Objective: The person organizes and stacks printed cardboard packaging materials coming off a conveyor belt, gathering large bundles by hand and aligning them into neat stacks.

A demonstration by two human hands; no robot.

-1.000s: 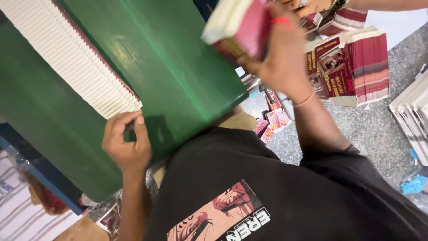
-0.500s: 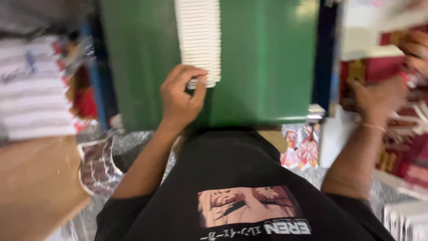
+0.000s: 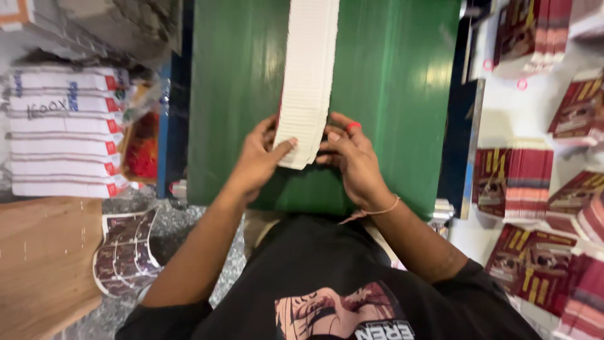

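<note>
Far left: white packs (image 3: 66, 132) stacked beside the green desk (image 3: 402, 94); a printed sheet (image 3: 123, 252) lay curled on the floor below them. On the desk, a long white row of booklets (image 3: 308, 75) ran away from the person, its near end between both hands. Left hand (image 3: 258, 160) gripped the left side of that end, thumb on top. Right hand (image 3: 355, 157) gripped the right side, fingers curled against the edge; a thread circled its wrist. Far right: red booklet stacks (image 3: 519, 182) lay on a white surface, well apart from the row.
</note>
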